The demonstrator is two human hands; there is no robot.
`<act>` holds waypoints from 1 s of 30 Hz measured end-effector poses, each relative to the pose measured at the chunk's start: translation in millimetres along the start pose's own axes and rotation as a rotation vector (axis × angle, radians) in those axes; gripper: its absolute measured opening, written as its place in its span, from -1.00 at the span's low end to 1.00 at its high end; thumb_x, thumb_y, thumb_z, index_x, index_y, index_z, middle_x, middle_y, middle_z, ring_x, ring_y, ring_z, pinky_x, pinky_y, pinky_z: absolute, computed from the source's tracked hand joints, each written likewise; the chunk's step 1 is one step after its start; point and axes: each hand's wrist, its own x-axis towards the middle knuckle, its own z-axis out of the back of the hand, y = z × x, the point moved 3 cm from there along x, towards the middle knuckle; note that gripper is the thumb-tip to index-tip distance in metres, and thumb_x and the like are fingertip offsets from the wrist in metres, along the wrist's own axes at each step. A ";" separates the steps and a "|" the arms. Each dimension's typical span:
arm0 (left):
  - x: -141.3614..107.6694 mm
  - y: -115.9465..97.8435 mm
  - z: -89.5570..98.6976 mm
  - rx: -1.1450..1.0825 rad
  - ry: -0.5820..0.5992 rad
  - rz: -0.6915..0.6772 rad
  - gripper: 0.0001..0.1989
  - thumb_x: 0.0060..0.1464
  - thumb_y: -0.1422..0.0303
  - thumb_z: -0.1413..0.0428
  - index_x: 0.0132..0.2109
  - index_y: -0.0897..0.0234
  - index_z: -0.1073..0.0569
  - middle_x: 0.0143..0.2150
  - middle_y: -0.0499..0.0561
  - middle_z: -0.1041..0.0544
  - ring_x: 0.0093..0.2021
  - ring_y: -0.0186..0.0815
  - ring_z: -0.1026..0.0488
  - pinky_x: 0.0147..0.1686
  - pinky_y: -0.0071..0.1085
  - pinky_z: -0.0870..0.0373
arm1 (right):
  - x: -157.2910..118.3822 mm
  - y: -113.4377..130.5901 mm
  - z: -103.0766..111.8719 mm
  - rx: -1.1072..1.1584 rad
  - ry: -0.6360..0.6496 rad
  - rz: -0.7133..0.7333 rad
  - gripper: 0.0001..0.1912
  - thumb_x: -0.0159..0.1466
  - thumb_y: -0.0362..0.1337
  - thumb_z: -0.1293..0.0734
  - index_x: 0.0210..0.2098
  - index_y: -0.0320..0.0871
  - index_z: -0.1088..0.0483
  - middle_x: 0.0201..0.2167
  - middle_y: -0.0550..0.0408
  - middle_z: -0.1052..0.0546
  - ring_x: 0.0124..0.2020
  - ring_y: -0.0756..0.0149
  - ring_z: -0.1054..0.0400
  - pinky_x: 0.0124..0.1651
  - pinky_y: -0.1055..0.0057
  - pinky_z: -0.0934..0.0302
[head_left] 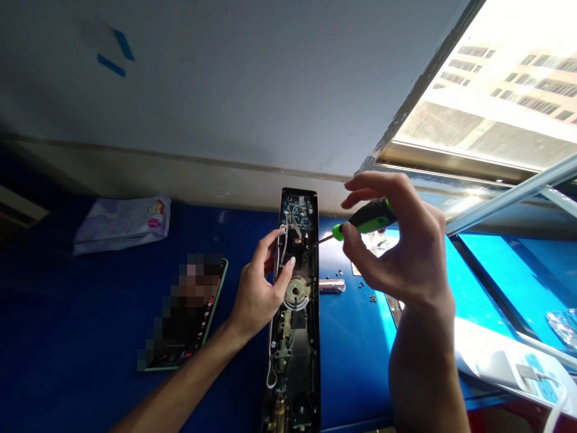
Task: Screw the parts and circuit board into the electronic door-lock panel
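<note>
A long black electronic door lock (pixel 309 337) stands on the blue table with its inside facing me; its circuit board (pixel 297 210), white wires and round metal hub (pixel 296 292) show. My left hand (pixel 265 282) grips the lock's left edge, thumb over the inner side and fingers at the rim. In my right hand (pixel 406 246) is a black-and-green screwdriver (pixel 367 218), held between thumb and fingers. Its shaft points left and down, and the tip is at the lock's right side below the circuit board. Whether the tip sits in a screw cannot be made out.
A phone (pixel 189 325) lies at the left, with a purple-white packet (pixel 124 222) behind it. Several small screws (pixel 373 298) and a pinkish cylinder (pixel 332 285) lie right of the lock. A white power strip (pixel 491 355) with a plugged-in cable is at the far right.
</note>
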 end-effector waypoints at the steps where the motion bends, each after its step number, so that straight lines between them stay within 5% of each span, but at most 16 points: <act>1: 0.1 0.1 0.0 0.001 -0.001 -0.002 -0.45 0.30 0.29 -0.20 0.36 0.15 -0.29 0.29 0.14 -0.54 0.12 -0.10 -0.62 0.23 -0.09 -0.54 | 0.0 0.2 0.5 -0.028 -0.016 0.004 -0.73 0.23 -0.43 -0.44 -0.10 -0.09 -0.45 -0.33 0.13 -0.59 -0.42 0.35 -0.45 -0.33 0.33 -0.39; 3: 0.2 0.3 0.0 0.002 -0.001 -0.006 -0.45 0.30 0.29 -0.19 0.36 0.15 -0.29 0.30 0.15 -0.53 0.14 -0.09 -0.62 0.24 -0.08 -0.53 | -0.1 0.4 1.3 -0.062 -0.047 0.011 -0.83 0.26 -0.42 -0.44 -0.20 -0.07 -0.46 -0.41 0.19 -0.57 -0.51 0.41 -0.39 -0.43 0.37 -0.33; 8: 0.3 0.1 -0.9 -0.008 0.002 0.006 -0.45 0.29 0.29 -0.20 0.36 0.15 -0.29 0.25 0.13 -0.57 0.10 -0.11 -0.63 0.20 -0.12 -0.57 | -0.1 -1.1 0.3 0.035 0.001 -0.010 -0.64 0.23 -0.44 -0.35 0.01 -0.06 -0.42 -0.20 0.06 -0.60 -0.30 0.27 -0.50 -0.26 0.30 -0.43; 12: 0.0 -1.2 -0.6 -0.007 0.002 0.001 -0.46 0.29 0.29 -0.20 0.35 0.17 -0.30 0.25 0.14 -0.57 0.10 -0.12 -0.63 0.21 -0.12 -0.56 | -0.1 -2.7 1.7 -0.064 -0.051 -0.001 -0.87 0.25 -0.39 -0.44 -0.23 -0.07 -0.46 -0.43 0.19 -0.54 -0.51 0.40 -0.36 -0.43 0.35 -0.31; 17: 0.2 -0.1 -0.1 -0.004 0.000 0.006 -0.47 0.29 0.27 -0.20 0.34 0.18 -0.31 0.25 0.15 -0.57 0.10 -0.11 -0.64 0.21 -0.11 -0.56 | -0.9 -2.6 0.4 0.064 0.004 -0.009 -0.59 0.21 -0.47 -0.36 0.03 -0.08 -0.42 -0.18 0.06 -0.61 -0.28 0.30 -0.50 -0.23 0.28 -0.44; 22: 1.0 0.3 -0.2 0.003 -0.002 -0.002 -0.48 0.29 0.28 -0.19 0.34 0.16 -0.32 0.22 0.12 -0.59 0.12 -0.12 -0.63 0.20 -0.15 -0.57 | -1.2 -3.8 2.3 -0.027 -0.046 -0.017 -0.84 0.26 -0.39 -0.45 -0.17 -0.08 -0.48 -0.39 0.20 -0.59 -0.51 0.43 -0.39 -0.49 0.38 -0.28; 27: 0.4 -1.2 0.4 0.007 0.000 0.003 -0.48 0.30 0.28 -0.19 0.34 0.17 -0.32 0.21 0.13 -0.60 0.09 -0.13 -0.64 0.18 -0.16 -0.59 | -1.1 -1.8 2.7 0.084 0.025 -0.013 -0.61 0.20 -0.47 -0.40 0.02 -0.12 -0.45 -0.14 0.05 -0.63 -0.26 0.32 -0.53 -0.26 0.32 -0.47; 30: 0.1 -1.7 0.4 0.011 0.001 0.002 -0.48 0.30 0.28 -0.19 0.34 0.18 -0.32 0.22 0.13 -0.59 0.11 -0.12 -0.63 0.18 -0.15 -0.58 | -0.9 -1.8 3.7 0.014 -0.014 -0.019 -0.82 0.24 -0.40 -0.46 -0.18 -0.09 -0.47 -0.36 0.18 -0.58 -0.48 0.43 -0.41 -0.45 0.38 -0.34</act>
